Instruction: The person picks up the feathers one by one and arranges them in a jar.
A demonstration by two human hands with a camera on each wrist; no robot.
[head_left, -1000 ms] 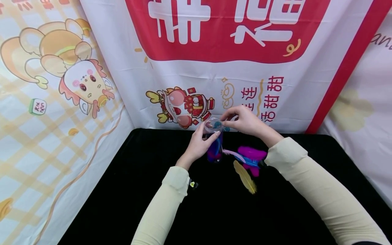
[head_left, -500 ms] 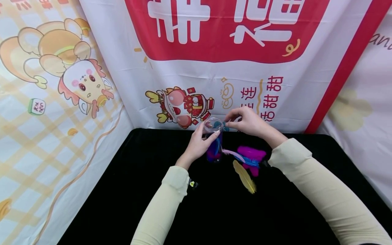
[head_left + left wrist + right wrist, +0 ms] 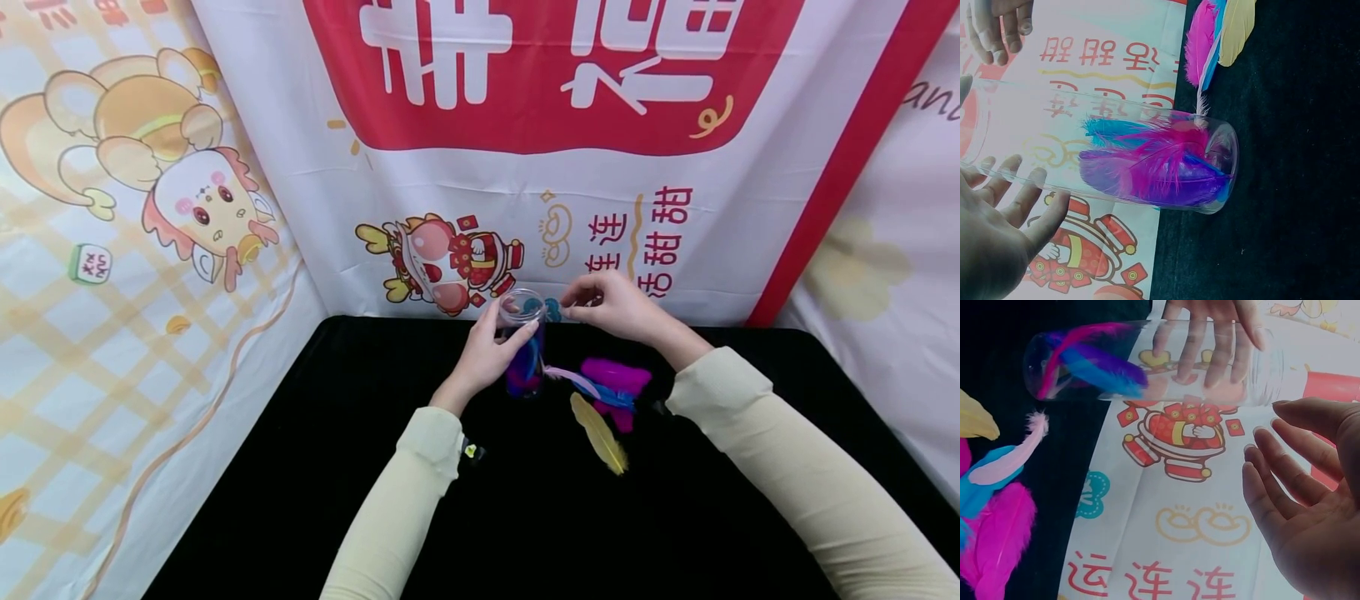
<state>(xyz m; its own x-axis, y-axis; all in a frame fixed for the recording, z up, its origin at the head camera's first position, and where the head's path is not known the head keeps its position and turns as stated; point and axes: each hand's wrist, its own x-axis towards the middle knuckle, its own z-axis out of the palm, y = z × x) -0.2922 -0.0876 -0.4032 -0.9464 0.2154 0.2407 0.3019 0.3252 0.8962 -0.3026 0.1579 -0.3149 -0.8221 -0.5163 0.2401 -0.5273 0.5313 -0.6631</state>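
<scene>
My left hand (image 3: pixel 480 358) holds a tall clear jar (image 3: pixel 1035 134) upright on the black table, thumb and fingers around its upper part. The jar's mouth is open. Purple (image 3: pixel 1147 178), magenta (image 3: pixel 1063 347) and blue feathers (image 3: pixel 1100 372) lie bunched in its lower part. Just right of the rim, my right hand (image 3: pixel 615 308) hovers with loosely bent fingers and nothing between them. Beside the jar's base lie loose feathers: pale pink (image 3: pixel 1004 459), magenta (image 3: pixel 1004 531), blue (image 3: pixel 618 399) and yellow (image 3: pixel 600 433).
A black cloth (image 3: pixel 525 517) covers the table. Behind it hangs a white and red printed sheet (image 3: pixel 450 183), close to the jar. Another printed sheet (image 3: pixel 150 333) runs along the left side.
My right hand has drawn back from the jar's rim, to the right and slightly down. My left hand and the jar stay where they were.
</scene>
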